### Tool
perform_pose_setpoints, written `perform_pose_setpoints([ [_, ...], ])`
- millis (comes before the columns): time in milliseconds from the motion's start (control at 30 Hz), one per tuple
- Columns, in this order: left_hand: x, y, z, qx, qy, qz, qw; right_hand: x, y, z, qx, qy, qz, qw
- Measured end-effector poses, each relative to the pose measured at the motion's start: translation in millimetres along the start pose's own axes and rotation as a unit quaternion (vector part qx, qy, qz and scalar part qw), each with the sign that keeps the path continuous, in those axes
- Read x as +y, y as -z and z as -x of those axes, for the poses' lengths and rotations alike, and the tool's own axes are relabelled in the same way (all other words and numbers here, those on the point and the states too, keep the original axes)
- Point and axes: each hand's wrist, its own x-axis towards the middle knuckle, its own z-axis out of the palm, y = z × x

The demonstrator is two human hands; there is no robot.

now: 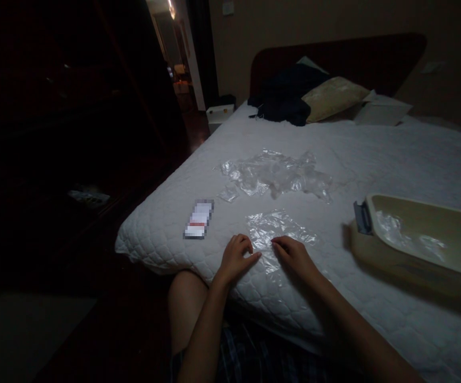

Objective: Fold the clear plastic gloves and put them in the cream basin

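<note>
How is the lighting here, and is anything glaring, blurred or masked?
Head view: dim overall, the room left of the bed almost black, the doorway lamp a bright spot. Head view: faint glare on the plastic sheet that the left hand and right hand touch. Head view: a pixelated patch masks a small item near the bed corner; hands look sharp.

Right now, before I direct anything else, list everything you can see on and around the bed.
bed cover: one, white quilted, across the view
flat plastic bag: one, clear, near edge
crumpled plastic bags: one pile, clear, mid-bed
small packet: one, white and red, left of the flat bag, blurred
tub: one, beige, right side, clear plastic inside
pillow: one, tan, far end
dark clothing: one heap, beside the pillow
left hand: fingertips on the flat bag
right hand: on the same bag
</note>
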Motion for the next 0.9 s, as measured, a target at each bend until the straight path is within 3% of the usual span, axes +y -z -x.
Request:
perform_pose_setpoints([
  [433,1.6,-0.3,1.3,0.002,-0.002,0.002,1.000,-3.0,-2.2,1.4,-0.007,0.028,0.148,0.989],
  [900,-0.2,0.7,3.5,-0.003,-0.013,0.020,1.000,0.7,0.6,-4.1,-0.030,0.007,0.112,0.993],
])
